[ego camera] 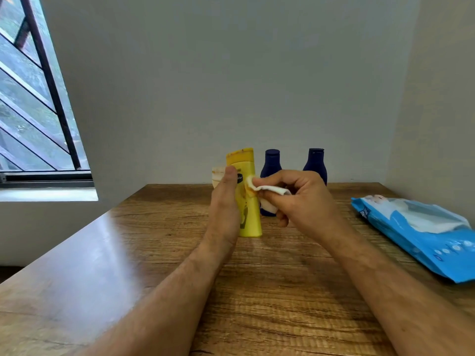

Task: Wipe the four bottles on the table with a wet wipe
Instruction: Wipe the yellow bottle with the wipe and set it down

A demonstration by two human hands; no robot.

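Two hands are working the yellow bottle standing on the table: left hand is gripping its side, right hand fingers are pinching the wipe against its right edge.

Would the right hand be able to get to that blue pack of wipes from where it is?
Probably yes. The pack of wipes lies on the table off to the right hand's own side, with bare wood between them. The hand already holds a wipe, though.

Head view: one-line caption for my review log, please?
Left hand grips upright yellow plastic bottle on wooden table; right hand presses white wet wipe against it.
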